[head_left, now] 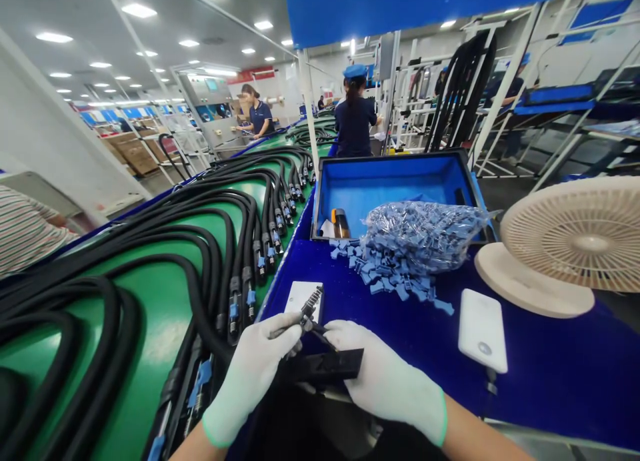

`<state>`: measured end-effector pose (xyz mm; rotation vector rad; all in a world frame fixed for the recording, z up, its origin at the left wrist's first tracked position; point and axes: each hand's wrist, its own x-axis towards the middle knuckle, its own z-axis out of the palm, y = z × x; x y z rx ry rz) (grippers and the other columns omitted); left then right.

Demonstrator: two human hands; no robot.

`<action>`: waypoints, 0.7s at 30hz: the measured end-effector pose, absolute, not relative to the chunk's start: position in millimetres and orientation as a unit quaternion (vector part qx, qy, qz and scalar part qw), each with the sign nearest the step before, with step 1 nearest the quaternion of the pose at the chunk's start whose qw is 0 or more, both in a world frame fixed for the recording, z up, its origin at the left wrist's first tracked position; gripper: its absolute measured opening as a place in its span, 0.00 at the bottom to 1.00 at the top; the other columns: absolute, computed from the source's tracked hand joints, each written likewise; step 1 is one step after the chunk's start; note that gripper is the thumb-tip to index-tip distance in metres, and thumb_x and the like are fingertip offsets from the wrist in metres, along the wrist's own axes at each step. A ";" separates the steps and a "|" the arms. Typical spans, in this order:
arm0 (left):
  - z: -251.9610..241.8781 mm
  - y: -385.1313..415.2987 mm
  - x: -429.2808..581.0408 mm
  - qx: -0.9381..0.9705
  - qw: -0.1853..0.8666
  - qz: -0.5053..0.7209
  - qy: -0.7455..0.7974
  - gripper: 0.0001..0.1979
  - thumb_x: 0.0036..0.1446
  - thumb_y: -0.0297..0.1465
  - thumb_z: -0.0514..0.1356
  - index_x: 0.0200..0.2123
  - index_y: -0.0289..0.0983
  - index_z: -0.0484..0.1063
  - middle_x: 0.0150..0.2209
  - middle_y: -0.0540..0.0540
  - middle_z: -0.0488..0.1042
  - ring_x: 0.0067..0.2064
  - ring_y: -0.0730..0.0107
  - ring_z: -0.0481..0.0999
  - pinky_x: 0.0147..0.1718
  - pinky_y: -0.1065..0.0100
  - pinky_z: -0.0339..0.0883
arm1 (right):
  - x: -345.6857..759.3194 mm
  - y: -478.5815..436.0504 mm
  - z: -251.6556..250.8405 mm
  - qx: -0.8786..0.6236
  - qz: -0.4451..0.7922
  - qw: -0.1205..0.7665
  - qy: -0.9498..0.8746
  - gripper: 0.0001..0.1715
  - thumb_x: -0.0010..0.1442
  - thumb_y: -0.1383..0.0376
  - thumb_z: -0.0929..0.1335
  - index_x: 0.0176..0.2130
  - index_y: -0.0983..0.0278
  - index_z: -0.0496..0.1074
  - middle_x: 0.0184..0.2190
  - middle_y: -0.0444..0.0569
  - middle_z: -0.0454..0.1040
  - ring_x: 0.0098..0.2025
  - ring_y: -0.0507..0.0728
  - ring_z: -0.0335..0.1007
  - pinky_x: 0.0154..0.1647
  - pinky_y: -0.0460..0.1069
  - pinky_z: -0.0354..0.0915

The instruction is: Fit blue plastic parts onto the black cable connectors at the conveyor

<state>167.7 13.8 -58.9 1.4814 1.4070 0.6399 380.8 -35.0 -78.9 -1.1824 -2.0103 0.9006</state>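
My left hand point(250, 381) and my right hand point(385, 381) wear white gloves and meet over a blue workbench point(540, 381). The left grips a black cable connector point(311, 306) with a ribbed, spring-like end. My right fingers close on a black moulded block point(325, 366) joined to it, though the hands partly hide the join. Just beyond lies a white pad point(304, 301). Loose blue plastic clips point(385, 274) spill across the bench, beside a clear bag of blue clips point(423, 237).
Left of my hands, several black cables with blue-tagged ends lie on a green conveyor point(145, 314). A blue tote point(390, 194), a white fan point(575, 241) and a white power bank point(483, 331) share the bench. A co-worker point(355, 117) stands beyond the tote, another point(257, 114) farther back.
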 end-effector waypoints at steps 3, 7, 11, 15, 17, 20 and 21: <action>-60.1 12.9 164.7 0.629 0.477 0.247 0.563 0.20 0.59 0.39 0.63 0.51 0.37 0.81 0.43 0.44 0.83 0.46 0.53 0.81 0.46 0.62 0.73 | 379.6 -35.8 -77.6 -0.485 0.331 0.283 -0.759 0.05 0.60 0.64 0.71 0.34 0.63 0.71 0.35 0.48 0.74 0.34 0.56 0.68 0.37 0.50 0.64; -57.6 23.1 167.1 0.638 0.469 0.273 0.546 0.24 0.58 0.39 0.63 0.56 0.37 0.77 0.52 0.42 0.80 0.53 0.50 0.79 0.54 0.59 0.71 | 377.1 -36.1 -76.9 -0.525 0.312 0.242 -0.754 0.09 0.59 0.65 0.70 0.30 0.64 0.65 0.33 0.47 0.72 0.31 0.54 0.65 0.32 0.49 0.60; -49.2 39.9 178.6 0.698 0.448 0.276 0.486 0.21 0.62 0.38 0.58 0.56 0.40 0.77 0.56 0.45 0.78 0.57 0.53 0.76 0.60 0.59 0.67 | 379.4 -35.4 -82.6 -0.535 0.311 0.233 -0.750 0.06 0.58 0.64 0.69 0.33 0.62 0.66 0.33 0.46 0.73 0.31 0.55 0.66 0.32 0.49 0.59; -42.8 42.1 188.4 0.753 0.434 0.244 0.431 0.22 0.67 0.36 0.52 0.60 0.42 0.74 0.60 0.47 0.75 0.61 0.56 0.73 0.65 0.59 0.60 | 389.6 -36.4 -87.2 -0.518 0.338 0.267 -0.739 0.14 0.57 0.65 0.70 0.45 0.63 0.70 0.38 0.49 0.76 0.36 0.58 0.71 0.37 0.50 0.62; -41.4 36.7 192.4 0.754 0.441 0.232 0.427 0.24 0.66 0.37 0.54 0.63 0.42 0.71 0.62 0.47 0.73 0.62 0.56 0.72 0.65 0.59 0.59 | 394.7 -37.1 -88.9 -0.493 0.347 0.271 -0.751 0.14 0.57 0.65 0.70 0.45 0.63 0.71 0.39 0.50 0.77 0.37 0.58 0.71 0.39 0.50 0.62; -41.7 28.0 197.8 0.750 0.427 0.221 0.455 0.25 0.64 0.37 0.57 0.64 0.42 0.70 0.62 0.48 0.73 0.62 0.55 0.72 0.65 0.60 0.60 | 396.6 -35.4 -96.2 -0.491 0.339 0.263 -0.758 0.09 0.57 0.63 0.71 0.39 0.62 0.70 0.35 0.48 0.76 0.34 0.57 0.70 0.36 0.49 0.60; -42.4 26.1 199.0 0.748 0.415 0.220 0.469 0.24 0.64 0.37 0.57 0.63 0.42 0.71 0.61 0.48 0.74 0.62 0.55 0.72 0.65 0.60 0.59 | 395.3 -33.7 -100.5 -0.500 0.330 0.256 -0.759 0.09 0.57 0.62 0.71 0.37 0.62 0.70 0.35 0.47 0.75 0.33 0.56 0.68 0.35 0.48 0.58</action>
